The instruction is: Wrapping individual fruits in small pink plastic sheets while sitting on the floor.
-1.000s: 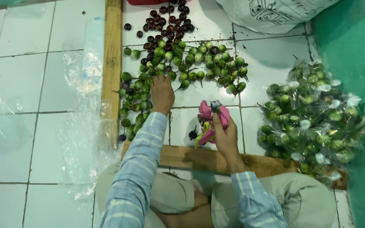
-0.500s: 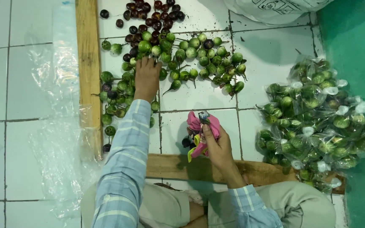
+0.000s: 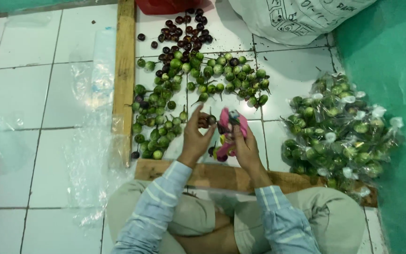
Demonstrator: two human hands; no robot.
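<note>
Seated cross-legged on the tiled floor [image 3: 34, 94], both striped sleeves reaching forward over a wooden plank [image 3: 222, 175]. Left hand [image 3: 194, 136] raised off the floor, wrist bent up, fingers curled and pinched shut on a small dark fruit [image 3: 211, 120] at the fingertips, just left of the other hand. Right hand [image 3: 244, 143] upright, palm toward the left, fingers wrapped tight round a pink tool [image 3: 229, 129] with its lower end poking out below the palm. Hands close together, nearly touching at the fruit, hovering above the tile just beyond the plank. Ahead of them, a spread of green fruits [image 3: 193, 84] on the floor, with dark purple ones [image 3: 184, 33] farther off below a red tub [image 3: 165, 5]. Right of the hands, a heap of bagged green fruits [image 3: 339, 127] against the green wall [image 3: 391, 70]; a white sack [image 3: 297, 16] at the top. Loose clear plastic bags [image 3: 90, 141] left of an upright wooden slat [image 3: 124, 75]. Compared with half a second ago: left hand then flat down among the green fruits, arm stretched out; now lifted and drawn back beside the tool with a fruit in its grip. Right hand in much the same place, same grasp on the tool.
</note>
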